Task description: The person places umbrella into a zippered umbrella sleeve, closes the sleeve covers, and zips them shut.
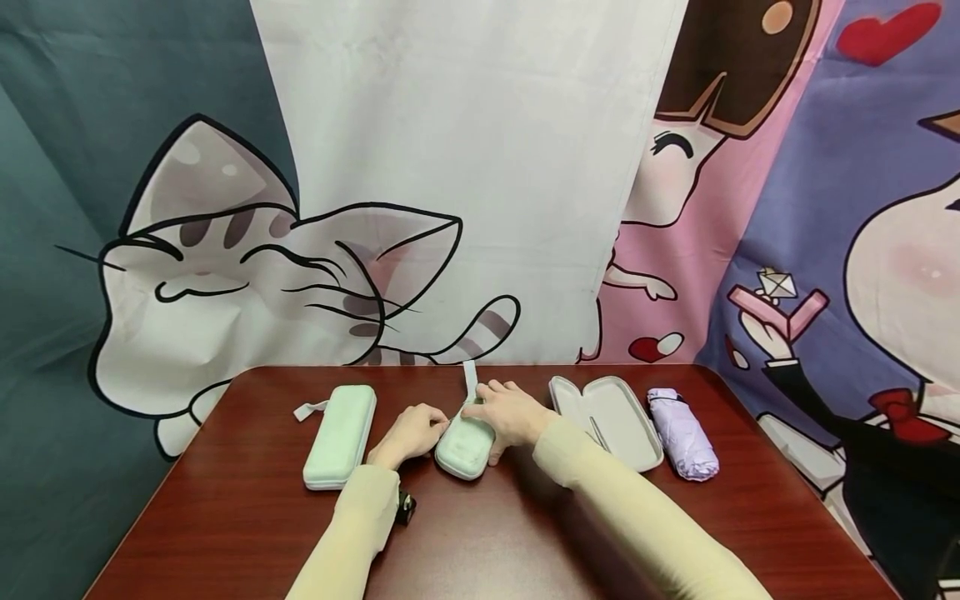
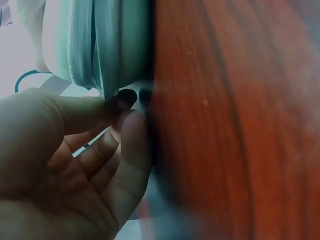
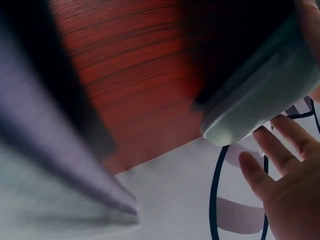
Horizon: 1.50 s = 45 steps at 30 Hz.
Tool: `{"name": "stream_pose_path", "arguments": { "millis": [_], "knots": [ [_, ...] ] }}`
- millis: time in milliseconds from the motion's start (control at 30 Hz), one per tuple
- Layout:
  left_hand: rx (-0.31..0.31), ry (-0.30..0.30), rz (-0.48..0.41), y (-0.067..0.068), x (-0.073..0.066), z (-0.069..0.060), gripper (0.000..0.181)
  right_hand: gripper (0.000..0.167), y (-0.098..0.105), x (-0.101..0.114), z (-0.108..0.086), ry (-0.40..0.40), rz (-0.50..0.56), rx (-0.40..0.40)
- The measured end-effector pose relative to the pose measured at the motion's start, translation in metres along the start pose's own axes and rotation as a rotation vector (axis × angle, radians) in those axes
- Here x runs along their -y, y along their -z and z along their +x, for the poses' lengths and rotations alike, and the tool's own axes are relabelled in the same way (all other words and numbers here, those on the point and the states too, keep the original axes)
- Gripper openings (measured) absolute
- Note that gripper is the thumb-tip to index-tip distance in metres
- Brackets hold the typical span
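Though small, case (image 1: 465, 452) between hands (image 1: 409, 433) (image 1: 513, 414)

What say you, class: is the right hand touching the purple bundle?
No, the right hand is on the small green case; the bundle lies apart.

Your left hand (image 2: 70, 175) fills the lower left, palm showing, with your thumb (image 2: 80, 112) and forefinger (image 2: 136, 140) pinching at the edge of the pale green case (image 2: 107, 40). A small dark patch sits at their tips, too dim to make out. Your other fingers curl behind. The case is cut off by the top of the view; two pale bands run along its side with a narrow dark line between them. The reddish wooden table (image 2: 225, 115) takes up the right, and whitish cloth (image 2: 10, 60) shows at the far left.
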State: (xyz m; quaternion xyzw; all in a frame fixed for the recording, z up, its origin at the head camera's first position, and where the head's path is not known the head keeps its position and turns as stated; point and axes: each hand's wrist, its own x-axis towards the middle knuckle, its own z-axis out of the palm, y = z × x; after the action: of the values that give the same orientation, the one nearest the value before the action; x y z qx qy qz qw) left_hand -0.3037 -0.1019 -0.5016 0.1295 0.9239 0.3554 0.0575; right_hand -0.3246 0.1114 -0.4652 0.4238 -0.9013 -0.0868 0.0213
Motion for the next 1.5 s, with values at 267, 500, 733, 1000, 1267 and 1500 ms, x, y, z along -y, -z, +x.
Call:
{"name": "stream_pose_path", "arguments": {
  "millis": [267,500,733,1000,1267,1500],
  "knots": [
    [0.003,-0.010,-0.006,0.004,0.003,-0.006,0.017,0.082,0.000,0.005,0.002,-0.046,0.020,-0.024],
    [0.007,-0.005,-0.007,0.007,0.003,-0.012,0.016,0.080,-0.001,0.012,0.004,-0.091,0.052,-0.013],
    [0.006,0.002,-0.017,0.008,0.005,-0.017,0.015,0.082,0.003,0.018,0.002,-0.180,0.075,0.029],
    [-0.012,0.025,-0.010,0.011,0.009,-0.028,0.014,0.082,0.001,0.022,0.003,-0.193,0.111,0.013],
    [-0.009,0.018,-0.013,0.012,0.013,-0.032,0.015,0.082,-0.004,0.023,0.005,-0.209,0.119,0.008],
    [-0.027,0.016,-0.039,0.012,0.013,-0.034,0.014,0.081,0.001,0.026,0.002,-0.222,0.114,-0.012]
  ]
}}
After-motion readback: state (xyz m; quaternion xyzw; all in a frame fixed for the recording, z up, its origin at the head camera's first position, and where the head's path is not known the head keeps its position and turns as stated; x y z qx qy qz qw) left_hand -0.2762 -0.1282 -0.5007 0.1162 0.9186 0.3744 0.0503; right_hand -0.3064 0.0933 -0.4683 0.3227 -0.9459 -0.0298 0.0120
